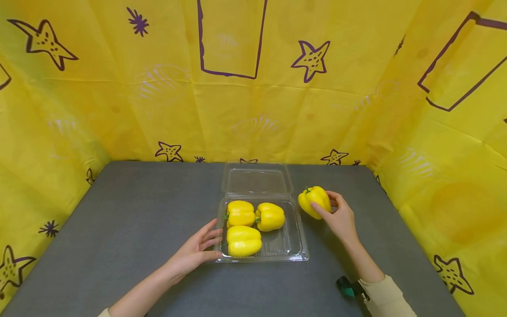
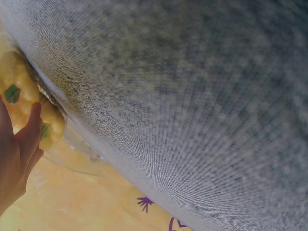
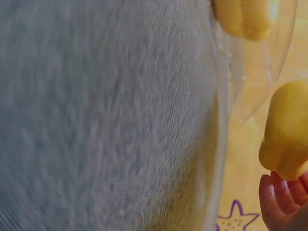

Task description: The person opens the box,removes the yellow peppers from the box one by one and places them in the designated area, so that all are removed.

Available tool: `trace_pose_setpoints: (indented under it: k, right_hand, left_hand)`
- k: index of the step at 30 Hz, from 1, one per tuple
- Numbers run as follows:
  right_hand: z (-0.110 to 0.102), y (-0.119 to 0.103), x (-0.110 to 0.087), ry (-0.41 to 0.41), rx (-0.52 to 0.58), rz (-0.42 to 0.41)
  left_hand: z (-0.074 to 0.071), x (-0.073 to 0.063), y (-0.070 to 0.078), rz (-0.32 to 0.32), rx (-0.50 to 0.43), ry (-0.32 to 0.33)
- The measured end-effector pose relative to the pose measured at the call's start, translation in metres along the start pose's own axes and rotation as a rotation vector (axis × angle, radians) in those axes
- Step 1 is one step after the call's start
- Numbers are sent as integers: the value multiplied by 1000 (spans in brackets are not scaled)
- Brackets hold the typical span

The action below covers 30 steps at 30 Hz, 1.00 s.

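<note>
My right hand grips a yellow bell pepper to the right of a clear plastic clamshell box. In the right wrist view the fingers meet the lower end of that pepper. Three more yellow peppers lie inside the box: one at the back left, one beside it to the right, one at the front left. The left hand rests at the box's left edge, its fingers extended along the side and its thumb at the front left corner.
The box's lid lies folded back toward the rear edge of the grey table. A yellow cloth with starfish drawings hangs behind and on both sides. On the right wrist sits a black and green strap device.
</note>
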State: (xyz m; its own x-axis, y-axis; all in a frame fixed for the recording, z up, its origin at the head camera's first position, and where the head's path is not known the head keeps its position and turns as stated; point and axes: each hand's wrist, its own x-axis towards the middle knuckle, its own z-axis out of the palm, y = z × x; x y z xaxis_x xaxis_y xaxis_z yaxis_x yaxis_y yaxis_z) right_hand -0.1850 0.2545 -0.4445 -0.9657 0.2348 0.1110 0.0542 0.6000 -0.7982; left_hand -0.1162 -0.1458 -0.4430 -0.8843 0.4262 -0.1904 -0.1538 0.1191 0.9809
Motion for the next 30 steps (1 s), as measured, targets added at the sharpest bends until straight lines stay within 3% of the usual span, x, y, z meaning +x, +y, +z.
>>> trace_pose_setpoints:
  k: [13, 30]
  right_hand:
    - [5, 11, 18, -30, -125, 1]
    - [12, 13, 24, -90, -238, 0]
  left_hand:
    - [1, 0, 0, -4, 1, 1]
    - [1, -1, 1, -10, 3, 0]
